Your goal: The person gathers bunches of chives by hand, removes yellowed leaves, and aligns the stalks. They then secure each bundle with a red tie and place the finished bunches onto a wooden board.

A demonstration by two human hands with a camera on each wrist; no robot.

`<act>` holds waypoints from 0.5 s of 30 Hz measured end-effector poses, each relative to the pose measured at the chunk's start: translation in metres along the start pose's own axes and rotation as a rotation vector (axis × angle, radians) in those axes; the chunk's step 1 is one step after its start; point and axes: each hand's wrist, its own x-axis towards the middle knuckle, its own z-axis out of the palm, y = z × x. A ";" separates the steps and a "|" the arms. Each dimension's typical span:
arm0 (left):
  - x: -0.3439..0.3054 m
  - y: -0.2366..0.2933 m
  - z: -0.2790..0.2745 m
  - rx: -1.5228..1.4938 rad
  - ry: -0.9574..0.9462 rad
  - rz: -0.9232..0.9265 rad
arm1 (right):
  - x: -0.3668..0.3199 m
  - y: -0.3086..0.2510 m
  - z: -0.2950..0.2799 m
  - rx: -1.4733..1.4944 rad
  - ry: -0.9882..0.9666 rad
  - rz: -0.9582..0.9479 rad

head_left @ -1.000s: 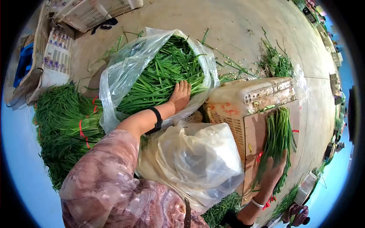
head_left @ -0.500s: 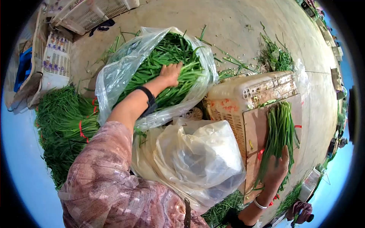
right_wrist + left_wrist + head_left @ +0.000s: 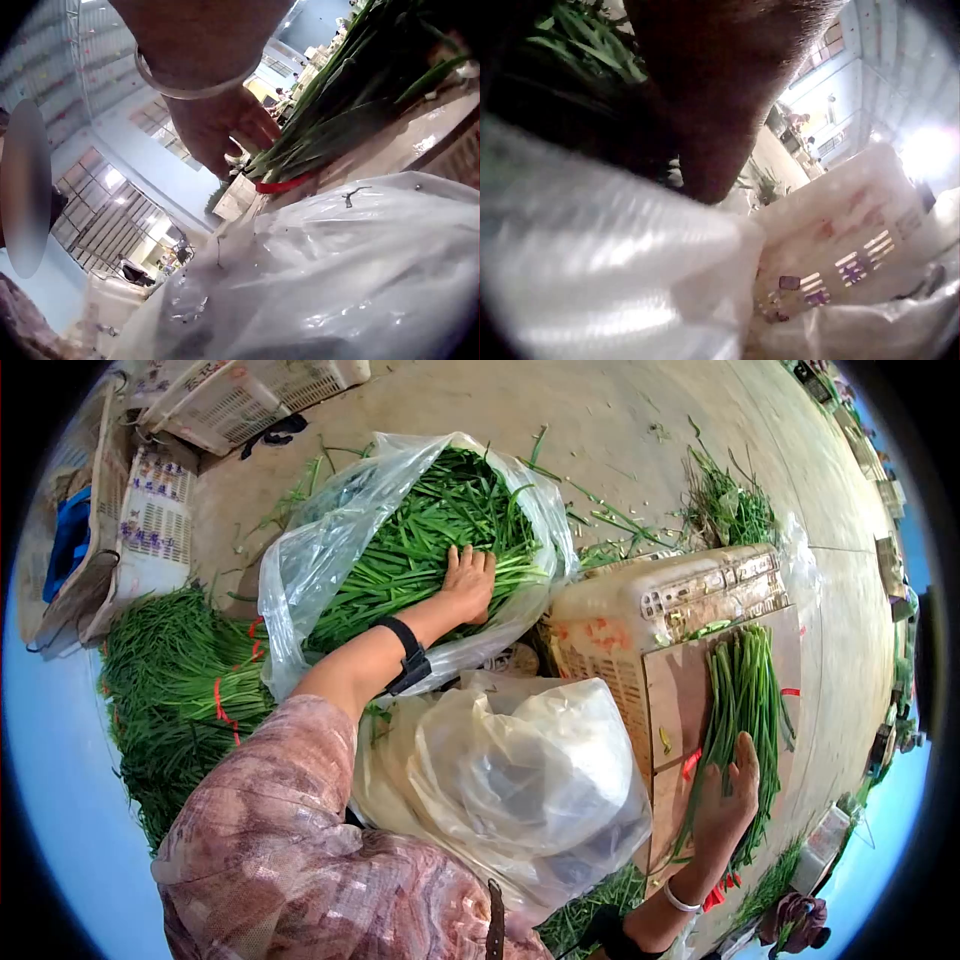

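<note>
In the head view my left hand [image 3: 468, 582] rests on loose garlic chives [image 3: 400, 575] inside an opened clear plastic bag [image 3: 290, 575], its fingers extended over the pale stems. The left wrist view shows mostly dark forearm and the bag's film [image 3: 615, 262]. My right hand [image 3: 728, 800] lies against a bunch of garlic chives [image 3: 742, 695] on a brown board [image 3: 672, 710], fingers fairly straight and thumb apart. Seen from the right wrist, its fingertips touch the stem end of that bunch [image 3: 337, 105], beside a red tie [image 3: 281, 185].
A crumpled plastic bag [image 3: 520, 780] bulges between my arms. The board leans over a stained plastic crate [image 3: 600, 660]. Red-tied chive bunches [image 3: 165, 680] are heaped at left, with white crates [image 3: 240, 405] behind. Loose trimmings [image 3: 735, 510] litter the floor.
My left hand moved deeper over the chives in the bag, then came back slightly and flattened on the stems. My right hand has stayed at the bunch on the board.
</note>
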 end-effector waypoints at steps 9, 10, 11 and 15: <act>0.011 0.012 0.005 -0.070 -0.033 -0.138 | -0.006 0.006 -0.002 0.032 0.013 0.016; 0.009 0.013 -0.013 -0.123 -0.039 -0.162 | -0.007 0.007 -0.003 0.015 0.006 0.010; 0.012 0.013 -0.007 -0.120 -0.036 -0.163 | -0.006 0.007 -0.002 -0.001 0.005 0.001; 0.017 0.026 -0.001 -0.043 -0.128 -0.192 | -0.004 0.005 -0.002 0.030 0.015 0.020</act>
